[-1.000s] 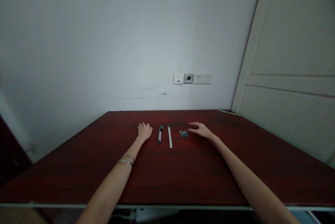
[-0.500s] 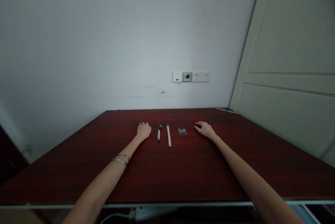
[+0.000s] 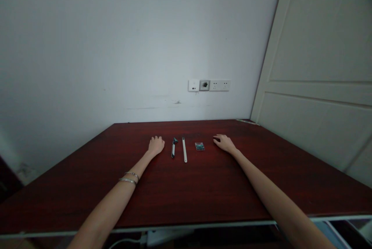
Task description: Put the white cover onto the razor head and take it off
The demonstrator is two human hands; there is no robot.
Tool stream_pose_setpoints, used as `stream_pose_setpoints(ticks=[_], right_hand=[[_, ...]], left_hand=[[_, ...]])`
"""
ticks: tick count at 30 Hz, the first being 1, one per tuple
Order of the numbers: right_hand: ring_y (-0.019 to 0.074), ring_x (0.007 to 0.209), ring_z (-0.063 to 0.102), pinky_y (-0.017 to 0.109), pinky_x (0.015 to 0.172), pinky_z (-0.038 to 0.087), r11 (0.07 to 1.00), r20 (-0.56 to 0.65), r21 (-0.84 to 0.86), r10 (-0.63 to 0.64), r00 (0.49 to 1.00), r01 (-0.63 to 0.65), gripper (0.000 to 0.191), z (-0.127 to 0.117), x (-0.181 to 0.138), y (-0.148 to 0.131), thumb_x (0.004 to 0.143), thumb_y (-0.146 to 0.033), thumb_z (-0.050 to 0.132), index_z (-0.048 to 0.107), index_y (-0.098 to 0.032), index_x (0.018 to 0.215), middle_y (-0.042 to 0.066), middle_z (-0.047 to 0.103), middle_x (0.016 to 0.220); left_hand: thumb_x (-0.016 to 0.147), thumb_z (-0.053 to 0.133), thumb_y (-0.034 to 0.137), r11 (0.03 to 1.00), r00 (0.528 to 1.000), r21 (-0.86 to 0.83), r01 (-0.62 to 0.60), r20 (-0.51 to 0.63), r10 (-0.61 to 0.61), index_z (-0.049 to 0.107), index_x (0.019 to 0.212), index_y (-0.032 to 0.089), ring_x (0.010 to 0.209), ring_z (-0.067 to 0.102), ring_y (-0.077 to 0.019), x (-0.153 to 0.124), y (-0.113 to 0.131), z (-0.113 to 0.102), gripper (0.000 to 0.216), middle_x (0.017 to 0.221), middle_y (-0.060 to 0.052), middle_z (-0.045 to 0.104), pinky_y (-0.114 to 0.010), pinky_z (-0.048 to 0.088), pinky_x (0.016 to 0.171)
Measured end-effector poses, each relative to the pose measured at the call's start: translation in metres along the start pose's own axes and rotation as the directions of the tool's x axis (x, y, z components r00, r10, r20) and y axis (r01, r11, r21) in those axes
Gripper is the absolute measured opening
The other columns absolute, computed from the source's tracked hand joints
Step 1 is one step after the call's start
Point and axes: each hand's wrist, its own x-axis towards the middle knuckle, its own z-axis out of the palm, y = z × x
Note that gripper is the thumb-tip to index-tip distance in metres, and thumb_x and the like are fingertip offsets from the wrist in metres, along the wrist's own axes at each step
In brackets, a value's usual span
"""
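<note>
Near edge of table (image 3: 186,202) has a pale trim strip. Both forearms cross it and lie out toward 12. L wrist carries two bangles (image 3: 129,177) just over the top; they could scrape if that arm slides.

Mid-table is one row, 9 to 3: L hand (image 3: 156,145), razor (image 3: 173,148), stick (image 3: 184,149), pack (image 3: 199,146), R hand (image 3: 224,143).
- L hand: palm down, fingers loosely curled, holding nothing. It's just beside razor at its 9, not touching.
- R hand: flat, fingers slightly spread, also empty. It's near pack at its 3, w/ a gap between.
- Razor: head at 12, handle at 6.
- Stick: parallel at razor's 3, apart from it.
- Pack: small, flat, at stick's 3.

Doing it well, as I judge: both hands are at rest, so keep them low & quiet. Any reach is short and sideways, L toward 3, R toward 9.
- Razor is best taken by the handle end at 6, away from the blade head.
- Stick & pack are thin & flat, so prob. need a fingertip pinch.
- Stick sits close to razor, so come from above, no sweeping.

Room: plenty of bare top at 9, 3 & 6 of the row. Far edge at 12 meets wall (image 3: 116,47), w/ sockets (image 3: 209,85) above. Door (image 3: 316,86) is at 2–3, past the R table edge. Nothing crowds the arms.
</note>
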Motion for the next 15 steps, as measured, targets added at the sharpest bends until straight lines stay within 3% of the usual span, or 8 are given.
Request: stream_pose_setpoints(ticks=[8,15], right_hand=[[0.0264,0.115,0.05,0.037,0.093,0.041,1.0,0.006,0.001,-0.006,1.0,0.006,0.041,0.003,0.0,0.001,0.084,-0.035,0.042,0.062,-0.019,0.116,0.01,0.055,0.126],[0.0263,0.116,0.049,0.038,0.095,0.04,1.0,0.011,-0.001,-0.008,1.0,0.009,0.042,0.004,0.0,0.001,0.084,-0.034,0.041,0.061,-0.018,0.117,0.01,0.053,0.128]], left_hand=[[0.089,0.031,0.032,0.999,1.0,-0.039,-0.017,0.006,0.017,0.055,0.114,0.009,0.115,0.047,-0.0274,-0.002,-0.003,-0.003,0.041,0.12,-0.018,0.054,-0.036,0.035,0.093],[0.09,0.027,0.041,0.994,0.993,-0.104,0.047,-0.1,-0.057,0.064,0.095,0.013,0.099,0.057,-0.0258,-0.011,0.008,-0.02,0.046,0.1,-0.014,0.065,-0.032,0.044,0.08]])
